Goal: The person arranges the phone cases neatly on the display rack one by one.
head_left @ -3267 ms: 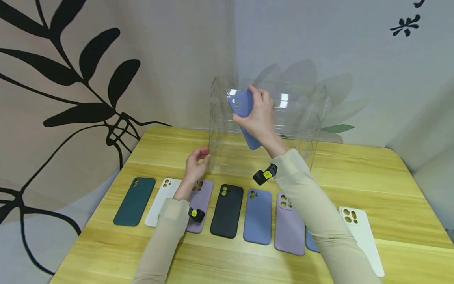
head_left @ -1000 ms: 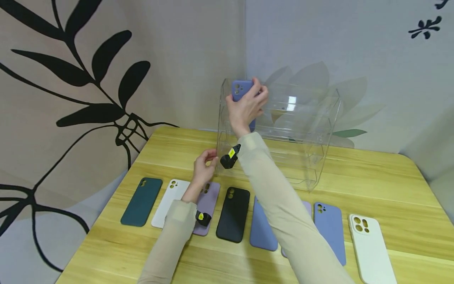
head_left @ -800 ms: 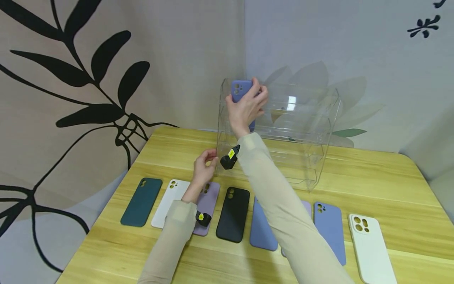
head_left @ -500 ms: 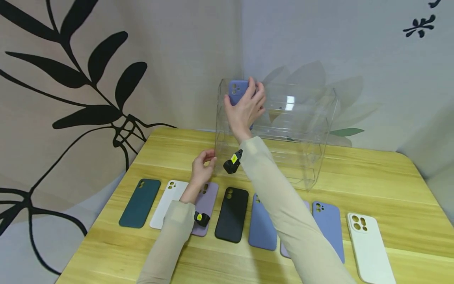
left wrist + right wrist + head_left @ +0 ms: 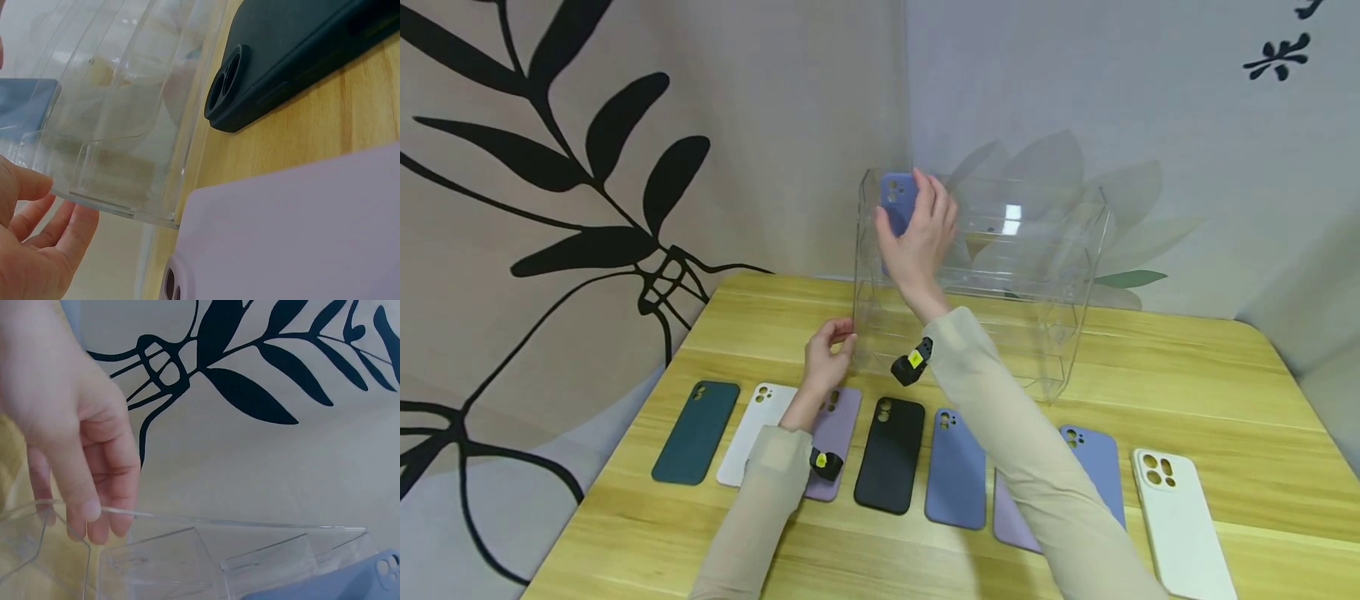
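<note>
My left hand (image 5: 826, 357) grips the lower front edge of the left side panel of a clear plastic rack (image 5: 1060, 287). In the left wrist view the thumb and fingers of the left hand (image 5: 44, 237) lie on either side of the panel. A blue phone case (image 5: 897, 196), camera holes uppermost, stands inside the rack at its left end. My right hand (image 5: 917, 242) is right at this case, fingers long and extended, thumb near its left edge. The right wrist view shows the blue case (image 5: 337, 581) with no fingers across its visible part.
Across the wooden table (image 5: 1150, 367) in front of the rack lie several phone cases, among them a dark green one (image 5: 696, 433), a black one (image 5: 890, 457), a blue one (image 5: 955, 471) and a white one (image 5: 1183, 521). A patterned wall stands behind.
The right hand has brought the blue case from a tilt in front of the rack into its left end. Lately its fingers have straightened and its wrist lowered. The left hand keeps its place.
</note>
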`<state>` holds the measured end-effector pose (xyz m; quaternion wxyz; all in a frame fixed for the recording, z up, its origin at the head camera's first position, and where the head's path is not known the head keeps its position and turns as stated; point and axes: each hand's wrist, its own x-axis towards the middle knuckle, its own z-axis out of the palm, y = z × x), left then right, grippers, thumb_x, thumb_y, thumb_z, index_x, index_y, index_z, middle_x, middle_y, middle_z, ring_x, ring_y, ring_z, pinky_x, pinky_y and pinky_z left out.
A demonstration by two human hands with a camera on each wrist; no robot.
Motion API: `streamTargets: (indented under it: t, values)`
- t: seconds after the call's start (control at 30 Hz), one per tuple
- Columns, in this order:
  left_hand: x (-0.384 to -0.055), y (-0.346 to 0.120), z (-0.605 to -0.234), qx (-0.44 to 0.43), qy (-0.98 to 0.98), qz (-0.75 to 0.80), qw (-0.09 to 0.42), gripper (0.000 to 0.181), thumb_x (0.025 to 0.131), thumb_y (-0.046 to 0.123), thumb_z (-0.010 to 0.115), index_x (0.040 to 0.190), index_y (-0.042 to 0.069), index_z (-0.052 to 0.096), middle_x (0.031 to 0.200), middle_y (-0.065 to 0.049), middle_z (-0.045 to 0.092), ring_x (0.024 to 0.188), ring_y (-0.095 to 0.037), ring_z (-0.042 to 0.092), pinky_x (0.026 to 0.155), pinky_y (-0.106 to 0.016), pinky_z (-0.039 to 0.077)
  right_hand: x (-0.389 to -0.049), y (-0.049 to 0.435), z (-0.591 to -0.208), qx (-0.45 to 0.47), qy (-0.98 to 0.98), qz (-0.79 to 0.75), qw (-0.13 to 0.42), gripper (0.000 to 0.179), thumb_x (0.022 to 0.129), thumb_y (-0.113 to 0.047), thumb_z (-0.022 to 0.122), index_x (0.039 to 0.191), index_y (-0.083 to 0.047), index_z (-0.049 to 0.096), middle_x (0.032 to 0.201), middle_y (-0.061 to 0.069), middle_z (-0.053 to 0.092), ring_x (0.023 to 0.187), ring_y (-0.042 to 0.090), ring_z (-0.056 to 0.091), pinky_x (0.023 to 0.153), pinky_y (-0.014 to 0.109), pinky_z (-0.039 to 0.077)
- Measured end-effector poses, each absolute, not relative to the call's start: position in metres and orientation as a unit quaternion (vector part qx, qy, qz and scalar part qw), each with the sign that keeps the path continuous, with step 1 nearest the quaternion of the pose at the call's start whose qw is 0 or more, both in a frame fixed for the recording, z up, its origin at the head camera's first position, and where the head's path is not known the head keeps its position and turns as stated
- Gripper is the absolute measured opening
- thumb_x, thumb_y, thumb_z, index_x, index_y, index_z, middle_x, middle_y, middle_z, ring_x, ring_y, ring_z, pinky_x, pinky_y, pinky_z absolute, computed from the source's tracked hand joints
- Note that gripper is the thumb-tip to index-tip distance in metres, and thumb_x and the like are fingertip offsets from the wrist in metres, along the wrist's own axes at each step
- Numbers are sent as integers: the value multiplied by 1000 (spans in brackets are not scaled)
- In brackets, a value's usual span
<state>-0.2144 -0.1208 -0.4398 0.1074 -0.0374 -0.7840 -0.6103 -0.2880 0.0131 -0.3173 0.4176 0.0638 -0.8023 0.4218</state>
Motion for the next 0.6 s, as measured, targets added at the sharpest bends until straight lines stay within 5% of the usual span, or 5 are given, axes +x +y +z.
streamTargets:
  t: [0.37, 0.6]
  values:
    - [-223, -125, -454, -38, -791, -600, 113, 24, 89, -6, 55, 113, -10, 55, 111, -27, 58, 103, -36, 56, 95, -43, 43, -272, 26, -319, 129, -748, 488, 431, 50, 81, -14, 68, 125, 1, 51, 126, 16, 50, 120, 25, 42, 101, 31, 32]
    - [-220, -124, -448, -49, -787, -604, 115, 25, 89, -8, 55, 113, -13, 54, 111, -31, 57, 103, -40, 56, 95, -45, 43, -256, 36, -318, 134, -732, 544, 388, 48, 81, -8, 67, 124, 5, 51, 124, 17, 51, 117, 28, 44, 100, 29, 33]
